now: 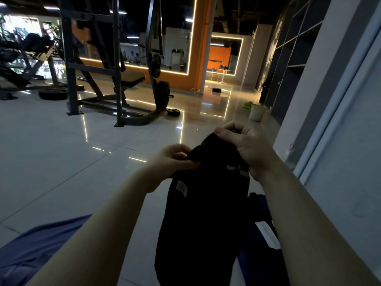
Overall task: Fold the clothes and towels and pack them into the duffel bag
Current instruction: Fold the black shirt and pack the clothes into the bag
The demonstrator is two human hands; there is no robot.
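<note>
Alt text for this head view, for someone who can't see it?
Both hands, left hand and right hand, pinch the top edge of a black garment that hangs over a glossy tiled floor in a dim gym. A weight rack stands behind.

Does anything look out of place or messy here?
Slightly. A loose weight plate lies flat on the floor beside the rack, and a green cloth sits crumpled by a white bucket. Both hands hold the black garment normally.
</note>
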